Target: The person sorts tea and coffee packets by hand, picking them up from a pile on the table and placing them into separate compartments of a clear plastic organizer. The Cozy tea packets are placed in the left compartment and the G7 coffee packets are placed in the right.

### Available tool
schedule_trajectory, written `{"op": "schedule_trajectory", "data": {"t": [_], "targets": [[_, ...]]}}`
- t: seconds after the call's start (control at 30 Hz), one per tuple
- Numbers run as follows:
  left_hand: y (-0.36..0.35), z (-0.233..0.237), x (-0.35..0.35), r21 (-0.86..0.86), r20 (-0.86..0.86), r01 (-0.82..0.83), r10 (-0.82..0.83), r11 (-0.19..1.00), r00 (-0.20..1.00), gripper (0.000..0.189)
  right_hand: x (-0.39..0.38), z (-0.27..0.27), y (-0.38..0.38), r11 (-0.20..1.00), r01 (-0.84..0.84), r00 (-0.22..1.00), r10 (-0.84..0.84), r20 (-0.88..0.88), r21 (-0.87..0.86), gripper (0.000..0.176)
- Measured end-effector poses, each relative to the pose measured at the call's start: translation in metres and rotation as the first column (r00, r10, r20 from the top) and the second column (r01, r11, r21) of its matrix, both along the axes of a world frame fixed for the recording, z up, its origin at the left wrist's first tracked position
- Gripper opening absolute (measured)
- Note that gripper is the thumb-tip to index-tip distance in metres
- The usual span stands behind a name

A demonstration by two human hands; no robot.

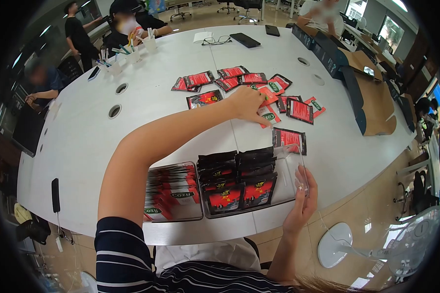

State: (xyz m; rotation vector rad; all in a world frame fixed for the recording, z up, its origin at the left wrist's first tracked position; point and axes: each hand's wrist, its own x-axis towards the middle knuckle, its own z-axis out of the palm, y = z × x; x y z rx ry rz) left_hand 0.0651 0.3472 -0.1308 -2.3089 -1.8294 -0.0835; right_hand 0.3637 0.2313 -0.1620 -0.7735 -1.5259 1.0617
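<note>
My left hand [249, 103] reaches across the table into a loose spread of sachets. Its thumb and fingers are apart, over and beside a red-and-white Cozy sachet [269, 116]; the fingertips touch the sachets there. My right hand [302, 200] grips the right wall of a clear plastic tray [284, 188]. Inside that tray, black-and-red sachets [225, 195] stand upright in two rows, with bare tray floor at the right. Directly left of it, a second clear tray [193, 215] holds red-and-white Cozy sachets [182, 195], partly hidden by my left forearm.
One black-and-red sachet [289, 139] lies just behind the right tray. Several more [199, 79] are scattered farther back. Opened dark cardboard boxes [352, 93] line the right side. Phones [245, 40], glasses [217, 41] and cups of pens [113, 67] stand farther off. People sit around the table.
</note>
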Motion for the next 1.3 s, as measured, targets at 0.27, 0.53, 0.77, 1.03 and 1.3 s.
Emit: {"op": "schedule_trajectory", "data": {"t": [0.27, 0.53, 0.77, 1.03, 1.3], "targets": [[0.000, -0.002, 0.018, -0.060, 0.027, -0.078, 0.080, 0.995, 0.996, 0.063, -0.002, 0.003, -0.001, 0.999, -0.006, 0.997, 0.002, -0.080, -0.045, 0.040], [0.005, -0.008, 0.007, 0.010, -0.044, 0.019, -0.018, 1.000, 0.999, 0.025, -0.002, 0.004, -0.002, 0.999, -0.008, 0.996, 0.004, -0.089, -0.053, 0.039], [0.009, -0.038, -0.005, 0.122, -0.059, -0.010, 0.017, 0.993, 0.998, 0.054, 0.000, -0.001, -0.001, 1.000, -0.021, 0.999, 0.020, -0.046, -0.008, 0.039], [0.009, -0.041, -0.012, 0.093, -0.092, 0.027, -0.018, 0.995, 0.996, 0.055, 0.000, 0.002, -0.002, 1.000, -0.030, 0.995, 0.029, -0.093, -0.009, 0.039], [-0.008, -0.008, -0.014, -0.036, -0.105, 0.040, -0.043, 0.999, 0.994, 0.054, -0.001, 0.004, -0.002, 0.999, -0.032, 0.991, 0.027, -0.128, -0.036, 0.037]]}}
